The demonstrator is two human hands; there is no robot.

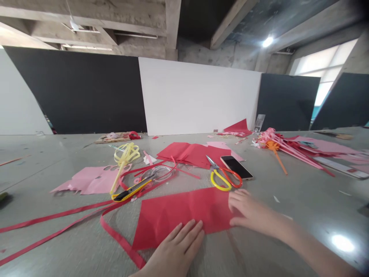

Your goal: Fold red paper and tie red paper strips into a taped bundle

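Note:
A sheet of red paper (184, 209) lies in front of me, wider than it is deep, with slight creases. My left hand (180, 246) rests flat on its near edge, fingers stretched out. At the right end of the sheet is my right hand (248, 211), its bent fingers touching the paper's edge and its thumb apart from them. Just beyond the sheet lie scissors (220, 175) with one yellow and one red handle. A yellow and black utility knife (134, 190) sits past the far left corner.
A phone (238, 167) lies by the scissors, with more red paper (187, 153) behind. Red ribbon (121, 238), a tape roll (160, 173), cut pink paper (89, 180) and a yellow ribbon flower (126, 154) are to the left. Pink flowers (272, 138) lie at right.

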